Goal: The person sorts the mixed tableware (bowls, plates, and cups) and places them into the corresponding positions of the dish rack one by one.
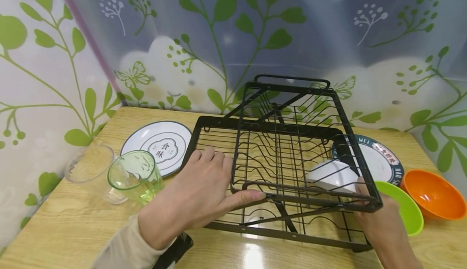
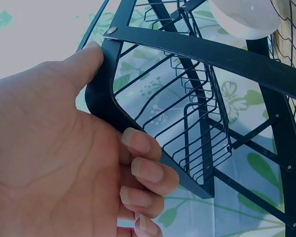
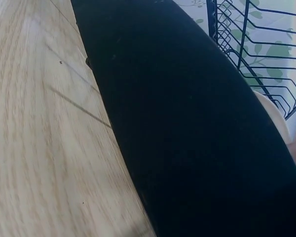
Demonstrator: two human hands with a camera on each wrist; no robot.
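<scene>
A black two-tier dish rack (image 1: 292, 230) stands on the table. My left hand (image 1: 204, 184) grips the left front corner of its upper tier; in the left wrist view the thumb lies along the black frame (image 2: 104, 84) and the fingers curl at its other side. My right hand (image 1: 383, 220) reaches in from the right beneath the upper tier and holds a white bowl (image 1: 332, 173) by its edge. This bowl is tilted between the two tiers. In the right wrist view a black rack bar (image 3: 177, 118) hides most of that hand.
Left of the rack are a blue-rimmed plate (image 1: 135, 143), a clear glass (image 1: 89, 167) and a green glass (image 1: 135, 176). At right lie a dark-rimmed plate (image 1: 375, 159), a lime green bowl (image 1: 405, 210) and an orange bowl (image 1: 434, 194). A patterned curtain (image 1: 226, 30) hangs behind the table.
</scene>
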